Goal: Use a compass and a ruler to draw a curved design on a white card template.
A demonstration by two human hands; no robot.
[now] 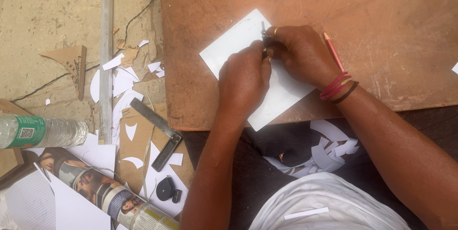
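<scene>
My fingers (269, 44) are bunched tight, both hands meeting over one small dark metal tool (263, 30), a thin pin-like thing whose tip sticks up just past them. The right hand (300, 51) pinches it from the far side and the left hand (244, 80) closes on it from the near side; both are curled shut, though I cannot tell how much of the grip each one carries. The tool's long axis runs away from me, nearly straight up in the view, and the right hand's fingertips are the nearer to its exposed end.

Directly under the fingers lies a white card (238, 44), a plain flat rectangle turned at a slant, with faint pencil lines on it. It rests on a worn brown counter (381, 20), its near corner reaching the counter's front edge.

Just right of my right hand a red pencil (333, 51) lies on the counter beside the wrist, which wears red and dark bands (339, 88). Below the hands, white paper offcuts (329, 151) sit in my lap.

Well off to the left, on the floor (47, 20), are more scraps, a metal square (157, 132), a long metal strip (106, 44), a plastic bottle (43, 132), a small black object (166, 188) and a rolled magazine (114, 196).
</scene>
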